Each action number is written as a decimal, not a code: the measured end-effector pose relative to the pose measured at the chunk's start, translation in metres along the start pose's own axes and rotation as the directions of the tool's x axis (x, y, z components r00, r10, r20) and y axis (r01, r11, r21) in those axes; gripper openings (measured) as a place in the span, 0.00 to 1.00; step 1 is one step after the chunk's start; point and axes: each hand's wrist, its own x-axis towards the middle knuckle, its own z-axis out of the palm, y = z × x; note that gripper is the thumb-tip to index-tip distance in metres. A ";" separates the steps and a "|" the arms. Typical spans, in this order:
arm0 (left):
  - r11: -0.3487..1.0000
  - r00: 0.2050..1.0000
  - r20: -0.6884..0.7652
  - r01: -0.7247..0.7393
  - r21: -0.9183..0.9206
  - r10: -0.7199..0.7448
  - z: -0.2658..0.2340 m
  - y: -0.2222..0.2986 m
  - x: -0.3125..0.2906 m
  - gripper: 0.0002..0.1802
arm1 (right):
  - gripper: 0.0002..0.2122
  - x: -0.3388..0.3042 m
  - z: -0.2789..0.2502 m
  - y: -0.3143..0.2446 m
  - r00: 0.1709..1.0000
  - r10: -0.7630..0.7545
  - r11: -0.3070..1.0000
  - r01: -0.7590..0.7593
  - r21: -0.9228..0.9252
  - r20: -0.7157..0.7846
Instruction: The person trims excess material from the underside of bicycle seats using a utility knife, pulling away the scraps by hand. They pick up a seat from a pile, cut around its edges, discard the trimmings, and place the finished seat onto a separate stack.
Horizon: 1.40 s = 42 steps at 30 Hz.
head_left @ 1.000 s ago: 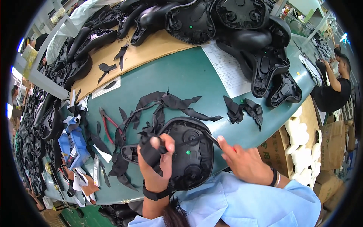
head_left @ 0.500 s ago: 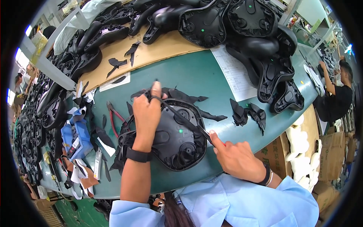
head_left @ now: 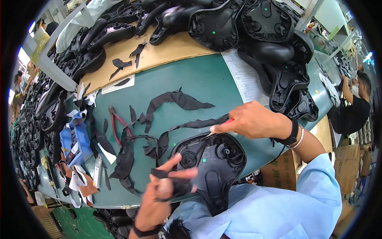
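A black bicycle saddle (head_left: pixel 211 181) lies underside up at the table's near edge, against my blue shirt; a small green dot marks its base. My right hand (head_left: pixel 248 119) is closed around a red-handled tool (head_left: pixel 207 136) with a thin metal blade, whose tip meets the saddle's far rim. My left hand (head_left: pixel 161 191) is beside the saddle's left side, smeared by motion, with dark material around its fingers; whether it grips this does not show. Beyond the saddle, a long black trimming strip (head_left: pixel 195 123) and a curved black scrap (head_left: pixel 175 99) lie on the table.
Red-handled pliers (head_left: pixel 115 123) and a blue bin (head_left: pixel 77 145) stand to the left among scraps. Many black saddles (head_left: pixel 274 67) are piled along the far side, by a cardboard sheet (head_left: pixel 159 53) and printed paper (head_left: pixel 242 75). Another person (head_left: pixel 356 103) is at the far right.
The saddle has turned and shifted right and nearer to me. My left hand has come down from its far edge; my right hand has moved up with the tool. Black scraps now lie apart from the saddle.
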 end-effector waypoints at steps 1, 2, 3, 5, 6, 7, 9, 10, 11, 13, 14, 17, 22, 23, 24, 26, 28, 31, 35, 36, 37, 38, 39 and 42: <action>0.996 0.991 0.123 0.057 -0.071 -0.048 -0.023 0.022 -0.006 0.37 | 0.21 -0.007 -0.002 -0.001 1.000 -0.005 1.000 0.005 0.000 0.001; 0.997 0.974 0.215 -0.071 0.010 0.067 -0.049 0.038 -0.011 0.37 | 0.23 -0.021 -0.002 -0.005 0.998 0.052 0.997 -0.050 -0.055 0.027; 0.976 0.934 0.311 -0.204 0.070 0.173 -0.069 0.048 -0.013 0.38 | 0.25 -0.031 -0.002 -0.014 0.993 0.108 0.988 -0.101 -0.114 0.056; 0.754 0.734 -0.407 -0.640 -0.145 0.544 -0.059 0.037 0.014 0.26 | 0.28 -0.057 -0.002 -0.046 0.962 0.262 0.963 -0.256 -0.079 0.081; 0.591 0.715 -0.330 -0.697 -0.406 0.617 -0.087 0.044 0.011 0.22 | 0.29 -0.068 -0.004 -0.062 0.949 0.291 0.957 -0.287 -0.050 0.121; 0.385 0.670 -0.267 -0.656 -0.649 0.692 -0.119 0.050 0.012 0.19 | 0.29 -0.075 -0.005 -0.075 0.924 0.343 0.939 -0.340 -0.048 0.170; 0.606 0.895 0.032 -0.274 -0.746 0.444 -0.066 0.067 0.057 0.12 | 0.29 -0.074 0.000 -0.088 0.883 0.442 0.896 -0.440 -0.051 0.156; 0.883 0.830 0.305 -0.455 -0.116 0.467 -0.068 0.051 0.080 0.10 | 0.29 -0.072 -0.003 -0.090 0.877 0.452 0.892 -0.450 -0.053 0.161; 0.618 0.800 0.519 -0.578 0.533 0.301 -0.074 0.030 0.100 0.10 | 0.28 -0.064 -0.005 -0.085 0.899 0.426 0.904 -0.420 -0.074 0.104; 0.563 0.792 0.533 -0.596 0.572 0.297 -0.066 0.028 0.112 0.12 | 0.27 -0.051 -0.006 -0.068 0.918 0.394 0.917 -0.388 -0.090 0.050; 0.501 0.784 0.548 -0.613 0.611 0.291 -0.057 0.028 0.115 0.13 | 0.26 -0.044 -0.008 -0.055 0.952 0.303 0.952 -0.301 -0.057 0.035; 0.364 0.780 0.559 -0.625 0.690 0.281 -0.027 0.028 0.114 0.17 | 0.25 -0.020 -0.010 -0.029 0.987 0.138 0.987 -0.144 0.069 0.078; 0.986 0.976 0.161 -0.127 -0.112 0.144 -0.023 0.017 0.128 0.21 | 0.26 -0.026 -0.003 -0.055 0.980 0.126 0.992 -0.129 0.007 0.153; 0.937 0.982 0.045 -0.163 -0.309 0.185 -0.035 0.014 0.137 0.21 | 0.26 -0.036 0.000 -0.062 0.979 0.130 0.991 -0.133 0.007 0.157; 0.913 0.974 0.002 -0.211 -0.348 0.226 -0.043 0.031 0.139 0.21 | 0.26 -0.048 0.003 -0.075 0.972 0.193 0.980 -0.197 0.019 0.136; 0.838 0.918 -0.167 -0.397 -0.373 0.360 -0.040 0.072 0.150 0.21 | 0.27 -0.065 0.010 -0.094 0.943 0.313 0.948 -0.318 0.030 0.117; 0.712 0.707 -0.463 -0.672 -0.204 0.535 -0.028 0.101 0.153 0.20 | 0.27 -0.076 0.028 -0.118 0.914 0.403 0.898 -0.405 0.174 0.048; 0.453 0.470 -0.378 -0.881 -0.138 0.798 -0.070 0.128 0.123 0.17 | 0.26 -0.088 0.041 -0.146 0.815 0.574 0.718 -0.544 0.434 0.072; 0.228 -0.055 -0.413 -0.764 0.604 0.909 -0.141 0.111 0.095 0.14 | 0.28 -0.091 0.041 -0.170 0.584 0.601 0.069 -0.718 0.693 0.545; 0.368 0.132 -0.349 -0.483 0.795 0.928 -0.110 0.098 0.099 0.14 | 0.30 -0.096 0.052 -0.170 0.640 0.673 0.146 -0.606 0.782 0.371; 0.402 0.346 -0.324 -0.185 0.897 0.880 -0.078 0.077 0.127 0.14 | 0.31 -0.101 0.069 -0.165 0.620 0.763 0.210 -0.503 0.838 0.181; 0.371 0.585 -0.221 -0.149 0.917 0.780 -0.058 0.056 0.135 0.15 | 0.36 -0.097 0.078 -0.156 0.600 0.800 0.316 -0.427 0.847 0.004; 0.329 0.771 -0.149 -0.082 0.941 0.619 -0.054 0.034 0.129 0.16 | 0.40 -0.081 0.068 -0.150 0.617 0.780 0.157 -0.357 0.921 0.106; -0.061 0.832 0.120 -0.104 0.993 0.542 -0.041 0.010 0.094 0.18 | 0.44 -0.033 0.084 -0.126 0.649 0.727 0.441 -0.189 0.877 -0.225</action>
